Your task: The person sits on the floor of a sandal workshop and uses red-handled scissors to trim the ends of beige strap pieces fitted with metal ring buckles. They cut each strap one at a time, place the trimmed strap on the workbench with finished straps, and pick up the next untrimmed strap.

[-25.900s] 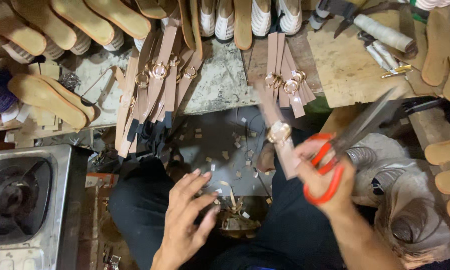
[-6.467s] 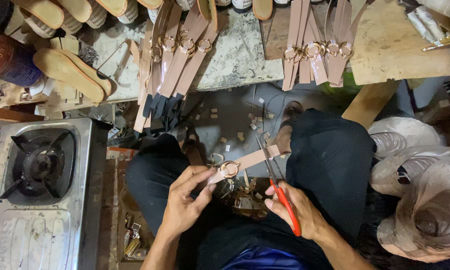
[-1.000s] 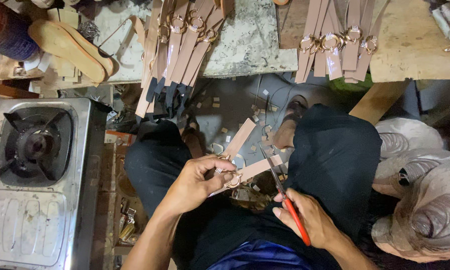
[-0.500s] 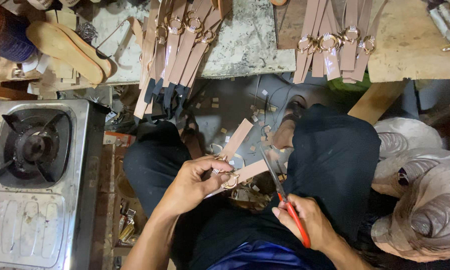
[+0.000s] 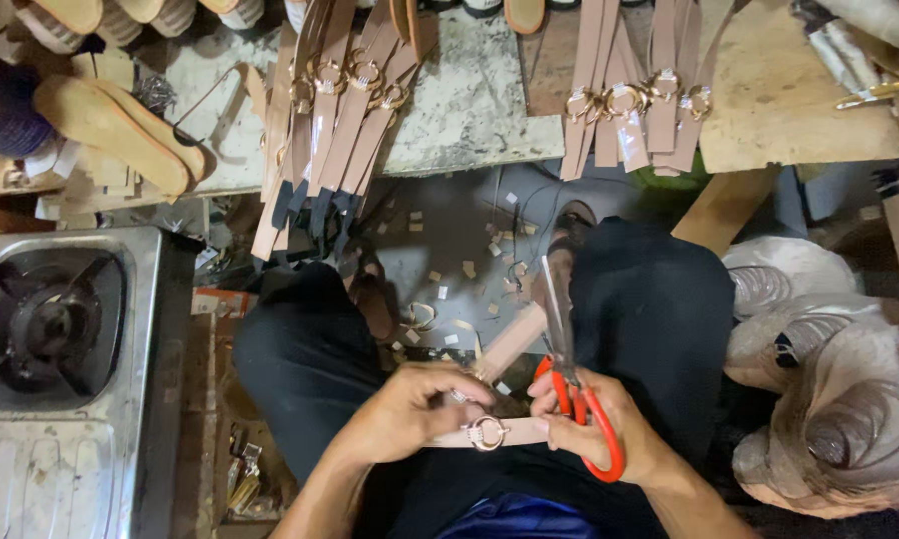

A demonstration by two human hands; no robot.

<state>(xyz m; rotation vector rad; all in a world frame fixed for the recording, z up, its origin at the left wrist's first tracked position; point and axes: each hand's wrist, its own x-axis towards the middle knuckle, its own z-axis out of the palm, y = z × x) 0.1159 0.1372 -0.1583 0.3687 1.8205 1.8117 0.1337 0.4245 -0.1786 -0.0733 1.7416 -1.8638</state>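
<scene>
Over the lap, the left hand (image 5: 410,414) pinches the tan leather strap with its gold ring buckle (image 5: 486,433), the right hand (image 5: 599,424) grips closed red-handled scissors (image 5: 569,384); steady the strap before trimming

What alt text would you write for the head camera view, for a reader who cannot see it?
A seated person's left hand holds a tan strap with a ring buckle, while the right hand grips red-handled scissors. Finished straps hang from the workbench above; a gas stove stands left.
</scene>
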